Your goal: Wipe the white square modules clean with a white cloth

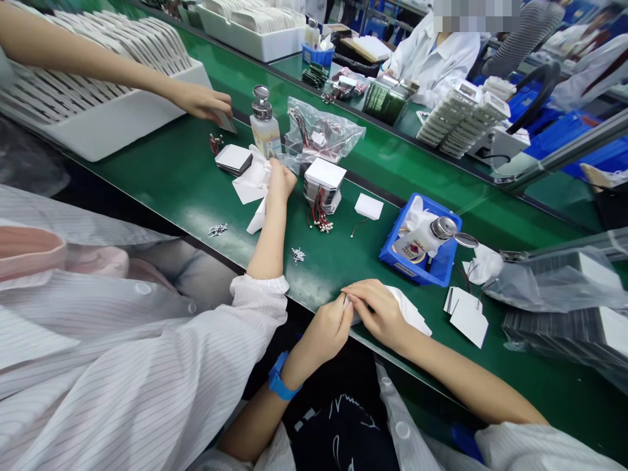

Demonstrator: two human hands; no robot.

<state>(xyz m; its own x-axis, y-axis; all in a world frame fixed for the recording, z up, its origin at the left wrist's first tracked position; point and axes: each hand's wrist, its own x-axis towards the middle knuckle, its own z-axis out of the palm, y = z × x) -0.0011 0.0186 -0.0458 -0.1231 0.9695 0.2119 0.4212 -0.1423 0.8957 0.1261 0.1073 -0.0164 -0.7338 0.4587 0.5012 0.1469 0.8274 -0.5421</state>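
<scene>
My left hand (pixel 326 330), with a blue band at the wrist, is closed in a pinch at the table's front edge. Its fingertips meet those of my right hand (pixel 381 311), which is pinched too. A small dark edge shows between them; the rest of what they hold is hidden. White cloth or paper (pixel 409 311) lies under and beside my right hand. Beyond it stands a blue bin (pixel 420 273) with a pump bottle (pixel 417 242) leaning inside. A stack of white-topped flat pieces (pixel 325 173) has red and black wires (pixel 321 212) hanging from it.
A co-worker's hand (pixel 283 180) rests by a white cloth (pixel 252 176); their other hand (pixel 203 103) holds a flat piece near a white rack (pixel 142 121). Small white parts (pixel 297 254) lie in piles. White cards (pixel 468 320) and plastic-wrapped stacks (pixel 554 327) are at right.
</scene>
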